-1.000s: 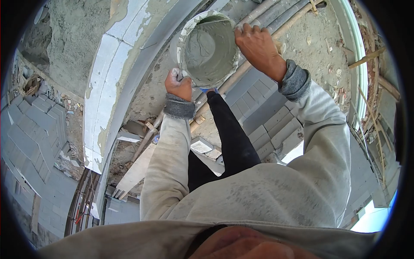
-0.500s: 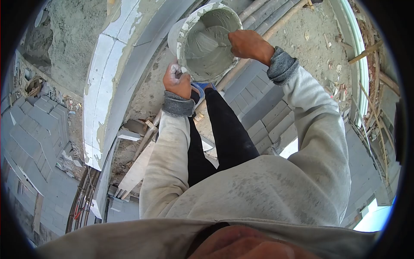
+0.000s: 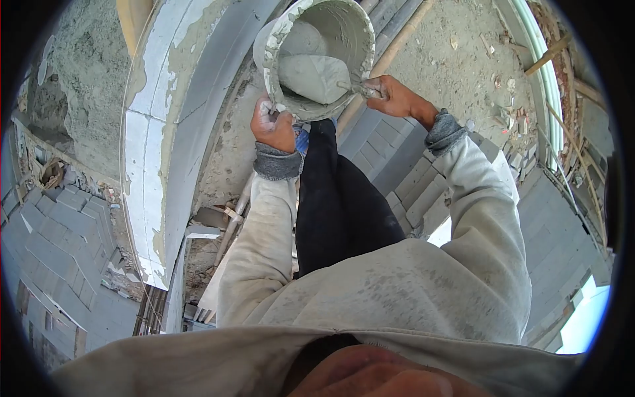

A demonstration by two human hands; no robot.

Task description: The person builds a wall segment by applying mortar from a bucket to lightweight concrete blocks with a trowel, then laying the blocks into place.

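Note:
A mortar-caked bucket [image 3: 356,34] is tipped so that its mouth faces me, at the top of the head view. My left hand [image 3: 273,127] is closed on the near left of its rim, with pale smears on the fingers. At the right side of the bucket, my right hand [image 3: 399,99] grips the handle of a trowel [image 3: 316,77]. The broad blade lies inside the bucket mouth and is coated with grey mortar. Wet mortar [image 3: 303,40] shows behind the blade.
A curved block wall [image 3: 149,139] topped with smeared mortar runs along my left. Pipes and poles [image 3: 397,46] lie beyond the bucket. Stacked grey blocks [image 3: 423,192] stand to the right, with more blocks [image 3: 59,231] down at the left. Rubble [image 3: 512,119] litters the ground.
My right hand has moved down and right, and the trowel blade now shows broadside in the bucket. My left hand keeps hold of the rim. My legs have shifted closer together.

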